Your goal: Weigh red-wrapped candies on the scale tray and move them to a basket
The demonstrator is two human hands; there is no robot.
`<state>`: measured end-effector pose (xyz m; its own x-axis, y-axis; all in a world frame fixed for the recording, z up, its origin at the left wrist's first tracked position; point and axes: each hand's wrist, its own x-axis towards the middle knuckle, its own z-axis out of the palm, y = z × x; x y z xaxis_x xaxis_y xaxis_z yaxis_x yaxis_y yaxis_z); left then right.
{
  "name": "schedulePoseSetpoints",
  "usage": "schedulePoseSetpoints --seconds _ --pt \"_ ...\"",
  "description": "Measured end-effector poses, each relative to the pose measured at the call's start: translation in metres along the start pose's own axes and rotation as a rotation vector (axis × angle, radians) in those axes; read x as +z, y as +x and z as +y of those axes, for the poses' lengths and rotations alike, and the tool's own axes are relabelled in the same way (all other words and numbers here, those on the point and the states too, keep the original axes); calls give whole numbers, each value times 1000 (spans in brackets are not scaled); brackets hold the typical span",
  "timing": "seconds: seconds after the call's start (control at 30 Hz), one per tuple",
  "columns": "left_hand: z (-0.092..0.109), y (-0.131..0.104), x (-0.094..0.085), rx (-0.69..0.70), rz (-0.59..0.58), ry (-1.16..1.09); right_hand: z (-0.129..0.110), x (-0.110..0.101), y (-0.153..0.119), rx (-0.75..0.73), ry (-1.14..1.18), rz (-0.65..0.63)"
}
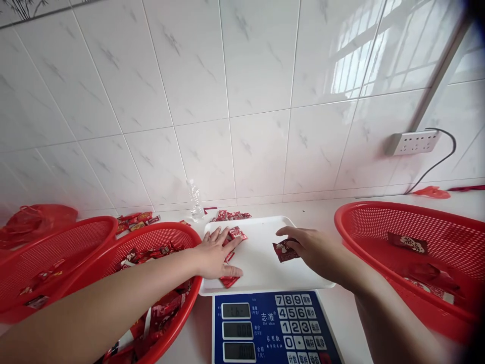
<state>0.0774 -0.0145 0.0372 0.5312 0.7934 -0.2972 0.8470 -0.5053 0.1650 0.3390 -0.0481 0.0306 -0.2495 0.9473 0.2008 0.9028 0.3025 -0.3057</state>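
The left hand [220, 253] lies palm down with fingers spread wide, pointing away from the body and to the right, over several small red printed wrappers [229, 281]; its forearm slants in from the lower left. The right hand [312, 253] arches in from the lower right, its fingers curled toward the left hand, pinching a dark red packet with pale printing [284, 250] between thumb and fingers.

That packet sits at the right fingertips, above the white rectangular plastic tray [261, 247]. Its free crimped end points toward the left hand, and the visible part runs roughly side to side; the grip covers the rest, so its full long axis cannot be told. One wrapper shows past the left fingers, another below the left thumb.

Bare tray stretches between the hands, with the far rim beyond both. The near rim lies closer to the body than the hands, beside a blue scale panel with number keys [273, 328]. A red perforated plastic basket [182, 323] bounds the left hand's left; another red oval basket [364, 210] stands right of the right hand.
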Motion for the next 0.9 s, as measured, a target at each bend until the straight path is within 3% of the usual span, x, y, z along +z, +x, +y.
schedulePoseSetpoints --seconds 0.17,0.4,0.6,0.8,0.9 --pt "2 28 5 -71 65 -52 -5 3 1 -22 -13 -4" --pt "14 48 6 -83 250 139 -24 9 4 -82 23 -107" --pt "7 62 0 -116 211 65 -22 13 6 -66 -5 -111" --pt "7 65 -4 35 235 65 -20 14 7 -63 -17 -110" --pt "11 64 -2 35 241 22 -21 14 7 -66 -20 -111"
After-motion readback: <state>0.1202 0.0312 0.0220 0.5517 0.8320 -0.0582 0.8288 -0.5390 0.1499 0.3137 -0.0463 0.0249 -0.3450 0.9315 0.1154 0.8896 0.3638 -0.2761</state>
